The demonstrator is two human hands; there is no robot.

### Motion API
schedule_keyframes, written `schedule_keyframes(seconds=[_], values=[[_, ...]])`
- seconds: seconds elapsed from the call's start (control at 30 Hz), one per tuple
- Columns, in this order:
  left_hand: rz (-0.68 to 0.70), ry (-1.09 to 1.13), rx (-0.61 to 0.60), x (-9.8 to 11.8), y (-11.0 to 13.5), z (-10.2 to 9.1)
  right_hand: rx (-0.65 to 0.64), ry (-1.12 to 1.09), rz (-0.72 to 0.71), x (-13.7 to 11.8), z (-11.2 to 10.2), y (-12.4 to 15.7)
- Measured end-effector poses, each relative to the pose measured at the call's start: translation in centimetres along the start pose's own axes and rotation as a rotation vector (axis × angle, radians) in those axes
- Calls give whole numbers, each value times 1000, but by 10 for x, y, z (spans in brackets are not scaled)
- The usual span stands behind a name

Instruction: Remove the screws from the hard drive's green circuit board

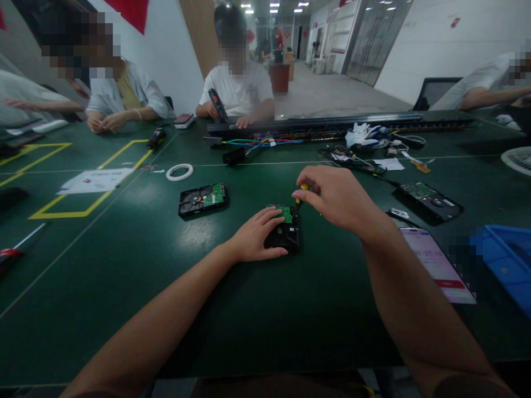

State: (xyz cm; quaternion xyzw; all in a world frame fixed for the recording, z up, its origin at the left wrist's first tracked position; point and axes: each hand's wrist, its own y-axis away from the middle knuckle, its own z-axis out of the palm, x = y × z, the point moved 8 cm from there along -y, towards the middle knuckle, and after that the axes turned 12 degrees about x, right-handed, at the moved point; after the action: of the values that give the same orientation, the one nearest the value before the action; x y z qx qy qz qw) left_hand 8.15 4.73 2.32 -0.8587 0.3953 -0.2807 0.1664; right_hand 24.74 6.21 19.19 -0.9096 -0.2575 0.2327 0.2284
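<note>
Near the frame's centre, the left hand [258, 236] lies spread on a hard drive [286, 240], its green circuit board [287, 213] in place, while the right hand [338, 196] pinches a yellow-handled screwdriver [298, 201], work seemingly unfinished.

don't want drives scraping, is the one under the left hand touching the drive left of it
Apart. The head view shows bare green table between the left drive and the middle drive, which lies under the left hand.
</note>
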Motion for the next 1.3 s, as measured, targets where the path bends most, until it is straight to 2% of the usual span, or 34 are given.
schedule_keyframes(seconds=[0.6,0.97,1.3], values=[[5,3,0,0,-1,0,2,153,81,5,2,-2],[-1,10,-2,0,0,0,-18,-16,-2,0,6,1],[1,-8,-2,-1,0,2,-57,-52,-51,-7,7,3]])
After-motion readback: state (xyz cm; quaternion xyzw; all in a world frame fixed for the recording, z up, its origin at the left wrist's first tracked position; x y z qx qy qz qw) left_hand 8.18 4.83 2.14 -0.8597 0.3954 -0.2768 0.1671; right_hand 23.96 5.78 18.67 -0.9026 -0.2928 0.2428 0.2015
